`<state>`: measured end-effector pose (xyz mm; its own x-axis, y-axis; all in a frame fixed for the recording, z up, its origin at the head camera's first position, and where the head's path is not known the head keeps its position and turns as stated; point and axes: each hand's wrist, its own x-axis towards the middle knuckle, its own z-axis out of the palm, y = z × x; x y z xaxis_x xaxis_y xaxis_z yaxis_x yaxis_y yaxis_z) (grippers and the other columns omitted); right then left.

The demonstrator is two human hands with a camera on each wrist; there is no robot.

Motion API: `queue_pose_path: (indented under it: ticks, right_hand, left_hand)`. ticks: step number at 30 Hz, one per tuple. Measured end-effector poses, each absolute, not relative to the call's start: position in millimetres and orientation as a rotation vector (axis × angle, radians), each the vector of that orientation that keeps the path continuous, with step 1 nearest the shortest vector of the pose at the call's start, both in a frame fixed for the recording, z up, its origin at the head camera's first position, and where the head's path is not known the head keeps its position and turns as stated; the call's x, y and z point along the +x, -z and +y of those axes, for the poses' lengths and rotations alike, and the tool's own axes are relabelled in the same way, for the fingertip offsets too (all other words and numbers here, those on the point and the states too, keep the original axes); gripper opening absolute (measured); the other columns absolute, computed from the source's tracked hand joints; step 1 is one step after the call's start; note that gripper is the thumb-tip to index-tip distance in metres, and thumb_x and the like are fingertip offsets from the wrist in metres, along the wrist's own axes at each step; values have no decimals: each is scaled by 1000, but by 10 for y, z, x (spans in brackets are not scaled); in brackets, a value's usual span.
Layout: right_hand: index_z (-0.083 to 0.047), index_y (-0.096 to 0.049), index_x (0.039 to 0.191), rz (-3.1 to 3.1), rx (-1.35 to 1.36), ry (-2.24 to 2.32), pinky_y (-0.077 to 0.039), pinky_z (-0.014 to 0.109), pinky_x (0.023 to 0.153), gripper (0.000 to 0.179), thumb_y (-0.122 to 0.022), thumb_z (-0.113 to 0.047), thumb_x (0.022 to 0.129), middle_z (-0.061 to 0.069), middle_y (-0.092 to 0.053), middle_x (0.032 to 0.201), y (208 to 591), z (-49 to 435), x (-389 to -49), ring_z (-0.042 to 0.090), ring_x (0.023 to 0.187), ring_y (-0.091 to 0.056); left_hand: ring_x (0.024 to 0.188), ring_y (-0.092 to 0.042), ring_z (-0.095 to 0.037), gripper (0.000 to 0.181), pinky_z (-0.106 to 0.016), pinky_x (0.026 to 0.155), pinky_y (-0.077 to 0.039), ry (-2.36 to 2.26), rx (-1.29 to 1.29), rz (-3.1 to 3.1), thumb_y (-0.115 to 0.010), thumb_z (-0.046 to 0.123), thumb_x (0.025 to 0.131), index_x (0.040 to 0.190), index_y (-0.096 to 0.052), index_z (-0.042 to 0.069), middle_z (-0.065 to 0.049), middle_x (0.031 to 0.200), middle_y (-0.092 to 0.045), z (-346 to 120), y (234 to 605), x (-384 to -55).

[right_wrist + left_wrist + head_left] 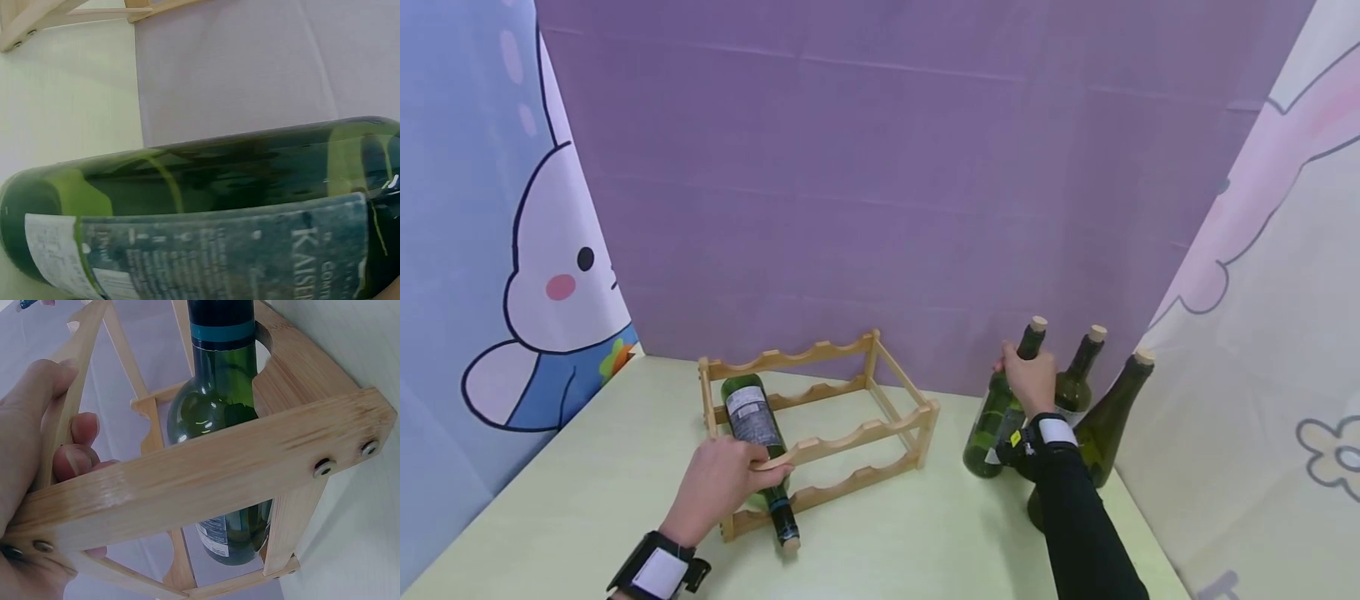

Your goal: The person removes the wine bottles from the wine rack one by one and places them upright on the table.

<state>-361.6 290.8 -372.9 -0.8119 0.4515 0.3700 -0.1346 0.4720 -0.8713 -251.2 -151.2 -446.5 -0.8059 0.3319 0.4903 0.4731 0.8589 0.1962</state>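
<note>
My left hand [726, 483] grips the front top rail of a wooden wine rack [850, 482], thumb and fingers on either side of the wood. In the rack's lower left slot lies a green wine bottle [752, 421], its corked neck pointing toward me. At the right, my right hand [1032, 379] holds another green wine bottle [985, 442] around its upper part. That bottle leans slightly, cork up, and its dark printed label [237, 250] fills the lower part of the right wrist view.
Beside the right forearm stand more corked bottles, one dark green [1075, 383] and one olive green [1105, 425]. A purple cloth [880, 183] hangs behind the pale table [910, 542]. Printed curtains [1285, 350] flank both sides.
</note>
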Motion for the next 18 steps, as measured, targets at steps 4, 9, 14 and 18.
queue_pose_path:
  ticks: [4, 9, 14, 18]
  right_hand:
    - [-7, -66, 81, -2175, -296, -1347, -41, 34, 74, 46, -58, -51, 93, 4, -70, 73, 3755, 2924, -3602, 21, 79, -64]
    - [-8, -67, 85, -2217, -322, -1334, -38, 36, 71, 61, -55, -68, 86, 5, -71, 80, 3778, 2940, -3568, 24, 83, -57]
    - [-10, -69, 89, -2243, -307, -1314, -40, 36, 75, 64, -54, -72, 85, 5, -72, 84, 3779, 2938, -3543, 23, 88, -59]
    - [-12, -71, 91, -2255, -300, -1290, -42, 36, 75, 62, -53, -72, 86, 4, -73, 87, 3796, 2936, -3552, 23, 90, -61]
  left_hand:
    - [44, -32, -7, 34, -25, 47, -24, 446, -597, -2584, -76, 51, 78, 59, -63, 25, 17, 43, -31, -1513, 4458, -2513]
    - [44, -32, -7, 36, -25, 48, -24, 446, -605, -2582, -75, 52, 79, 57, -61, 26, 17, 43, -30, -1513, 4450, -2526]
    - [45, -32, -7, 37, -25, 48, -24, 446, -606, -2577, -75, 51, 79, 56, -59, 26, 17, 43, -30, -1514, 4442, -2528]
    - [44, -32, -7, 35, -25, 47, -24, 453, -594, -2585, -76, 50, 78, 58, -61, 26, 17, 43, -31, -1517, 4446, -2516]
